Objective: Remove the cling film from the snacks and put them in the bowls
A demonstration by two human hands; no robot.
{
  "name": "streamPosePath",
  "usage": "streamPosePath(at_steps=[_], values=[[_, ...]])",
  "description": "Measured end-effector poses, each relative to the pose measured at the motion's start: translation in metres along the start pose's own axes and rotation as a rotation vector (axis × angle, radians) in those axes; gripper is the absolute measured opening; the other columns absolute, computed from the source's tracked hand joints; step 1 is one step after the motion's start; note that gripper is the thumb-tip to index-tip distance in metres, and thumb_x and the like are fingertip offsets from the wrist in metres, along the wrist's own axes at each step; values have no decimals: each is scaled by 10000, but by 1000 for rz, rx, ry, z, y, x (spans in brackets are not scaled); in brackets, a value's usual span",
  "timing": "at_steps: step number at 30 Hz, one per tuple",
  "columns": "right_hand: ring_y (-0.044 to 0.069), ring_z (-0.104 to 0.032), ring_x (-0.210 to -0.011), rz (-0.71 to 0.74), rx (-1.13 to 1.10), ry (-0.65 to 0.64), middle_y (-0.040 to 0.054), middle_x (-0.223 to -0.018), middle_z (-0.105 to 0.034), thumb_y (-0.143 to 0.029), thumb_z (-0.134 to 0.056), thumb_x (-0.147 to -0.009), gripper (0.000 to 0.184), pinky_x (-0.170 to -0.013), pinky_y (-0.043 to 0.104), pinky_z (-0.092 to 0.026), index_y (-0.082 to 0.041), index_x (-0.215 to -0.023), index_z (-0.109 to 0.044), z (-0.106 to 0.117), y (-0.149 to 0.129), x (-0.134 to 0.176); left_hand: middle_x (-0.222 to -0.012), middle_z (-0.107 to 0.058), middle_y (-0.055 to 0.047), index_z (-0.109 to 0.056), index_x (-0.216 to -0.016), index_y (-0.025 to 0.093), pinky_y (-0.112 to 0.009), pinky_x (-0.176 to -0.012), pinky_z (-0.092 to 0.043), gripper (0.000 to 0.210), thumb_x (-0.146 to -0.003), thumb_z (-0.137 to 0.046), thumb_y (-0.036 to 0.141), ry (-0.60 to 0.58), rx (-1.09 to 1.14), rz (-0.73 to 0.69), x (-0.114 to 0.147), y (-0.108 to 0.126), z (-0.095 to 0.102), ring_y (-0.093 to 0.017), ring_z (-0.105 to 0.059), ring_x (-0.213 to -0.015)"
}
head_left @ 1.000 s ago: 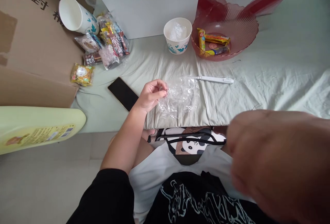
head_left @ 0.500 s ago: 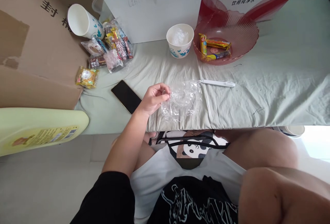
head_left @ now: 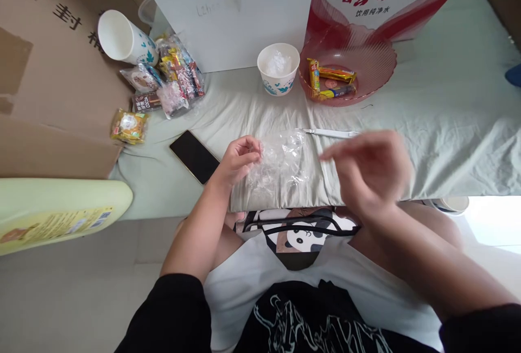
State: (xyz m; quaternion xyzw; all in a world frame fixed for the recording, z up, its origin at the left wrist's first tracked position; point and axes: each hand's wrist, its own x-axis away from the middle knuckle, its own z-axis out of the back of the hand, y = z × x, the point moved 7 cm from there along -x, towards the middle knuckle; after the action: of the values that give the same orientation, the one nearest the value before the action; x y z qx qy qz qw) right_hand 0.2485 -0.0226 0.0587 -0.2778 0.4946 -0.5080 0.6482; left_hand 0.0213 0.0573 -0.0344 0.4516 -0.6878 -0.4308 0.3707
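My left hand (head_left: 241, 159) pinches the left edge of a clear, crinkled plastic bag (head_left: 280, 160) near the front edge of the cloth-covered table. To the bag's right is my right hand (head_left: 368, 166), blurred by motion, its index finger stretched toward the bag and the thumb apart; nothing shows in it. A slim white pen-like tool (head_left: 331, 133) lies just behind the bag, its right end close to the right hand. Beside my left wrist rests a dark-screened phone (head_left: 194, 156).
A paper cup (head_left: 280, 84) with crumpled clear plastic inside stands behind the bag. Right of it, a pink ribbed bowl (head_left: 378, 71) holds several wrapped snacks. At left are packaged snacks (head_left: 181, 71), a tipped paper cup (head_left: 116, 36), a cardboard box (head_left: 52, 87) and a yellow-green bottle (head_left: 81, 196).
My right hand has come into view from the lower right and now hovers beside the bag. My left hand keeps its pinch on the bag. The whole view has shifted slightly.
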Motion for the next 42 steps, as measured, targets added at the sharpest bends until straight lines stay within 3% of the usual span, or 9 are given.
streamPosePath(at_steps=[5, 8, 12, 18, 24, 30, 35, 39, 42], values=[[302, -646, -1255, -295, -372, -227, 125, -1330, -658, -654, -813, -728, 773, -1078, 533, -531, -267, -1335, -532, -49, 84, -27, -719, -603, 30, -552, -701, 180, -203, -539, -440, 360, -598, -884, 276, -111, 46, 16, -7, -3, -6, -67, -546, -563], [304, -711, -1129, -515, -512, -426, 109, -1162, -742, -661, -822, -715, 681, -1042, 507, -551, -244, -1218, -632, -72, 97, -18, -762, -618, 31, -555, -760, 193, -209, -568, -466, 345, -630, -866, 267, -149, 16, 16, -11, -3, -7, -74, -563, -596], [316, -745, -978, -669, -687, -397, 116, -970, -758, -892, -513, -783, 728, -927, 511, -581, -228, -1019, -695, -77, 97, -16, -839, -651, 39, -562, -941, 222, -193, -591, -464, 391, -657, -830, 202, -63, -127, 31, -12, -2, 3, -69, -577, -637], [201, -673, -700, -640, -346, -469, 30, -746, -716, -475, -829, -698, 386, -680, 335, -544, -211, -927, -664, -84, 104, -19, -873, -639, 48, -516, -1155, 257, -195, -578, -434, 558, -675, -777, 144, -28, -295, 76, -10, -8, 10, -59, -558, -621], [163, -639, -576, -699, -410, -325, 5, -666, -666, -515, -745, -781, 340, -564, 290, -516, -223, -824, -576, -72, 111, -23, -872, -643, 39, -591, -1099, 255, -207, -655, -503, 544, -643, -888, 283, 215, -54, -68, -22, 1, 38, -77, -613, -705], [147, -635, -592, -572, -525, -429, 2, -703, -690, -533, -753, -799, 373, -571, 280, -524, -225, -868, -553, -82, 97, -24, -931, -763, -82, -739, -967, 166, -330, -773, -592, 558, -617, -929, 557, -178, -8, 303, -19, -29, -13, -219, -741, -857], [128, -532, -473, -570, -450, -452, -44, -563, -579, -528, -712, -849, 364, -471, 262, -402, -203, -963, -593, -78, 105, -25, -555, -621, 37, -712, -913, 156, -228, -421, -449, 397, -703, -871, 453, -9, -103, 355, -13, -32, 0, -114, -567, -441], [126, -484, -477, -540, -535, -309, -75, -571, -527, -455, -688, -862, 346, -501, 268, -388, -253, -1127, -595, -63, 112, -25, -547, -583, 69, -684, -967, 208, -215, -399, -466, 376, -697, -869, 393, -4, -7, 310, -14, -33, 4, -122, -588, -444], [122, -411, -500, -509, -515, -188, -46, -595, -481, -378, -639, -864, 133, -499, 275, -331, -262, -929, -644, -46, 118, -19, -603, -634, 21, -672, -804, 187, -256, -464, -533, 284, -670, -856, 356, -43, 26, 279, -14, -36, -2, -140, -630, -494]])
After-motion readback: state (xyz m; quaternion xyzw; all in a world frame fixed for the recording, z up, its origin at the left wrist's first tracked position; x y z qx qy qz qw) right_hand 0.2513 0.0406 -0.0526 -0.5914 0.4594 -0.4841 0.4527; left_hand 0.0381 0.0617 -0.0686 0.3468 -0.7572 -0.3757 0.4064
